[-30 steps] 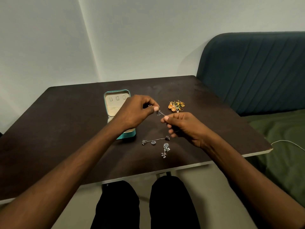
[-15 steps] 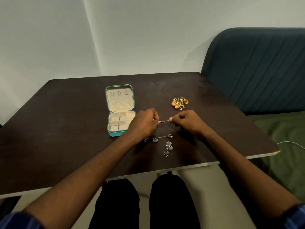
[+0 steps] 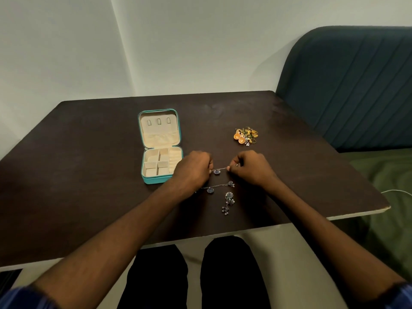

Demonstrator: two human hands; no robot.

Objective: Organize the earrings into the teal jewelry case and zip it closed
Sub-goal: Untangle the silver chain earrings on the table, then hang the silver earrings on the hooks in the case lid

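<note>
Both hands pinch one thin silver chain earring (image 3: 219, 170) taut between them, the left hand (image 3: 193, 170) and right hand (image 3: 250, 168) low over the dark table (image 3: 89, 175). Just left, touching nothing, lies the open teal jewelry case (image 3: 159, 146), square, cream-lined, with small compartments.

dark brown table (image 3: 89, 175), pale edge along near and right sides. open teal jewelry case (image 3: 161, 180) left of centre, lid laid flat toward far side, cream lining, divided tray nearer. heap of orange and gold earrings (image 3: 246, 136) right of case, well apart from it. silver chain earring with dark stones (image 3: 217, 187) lies crosswise near table middle. just beside it, toward near edge, silver cluster earring (image 3: 228, 201) with small dangling beads. hands' lower edges seem to rest on tabletop; contact unclear.
</note>
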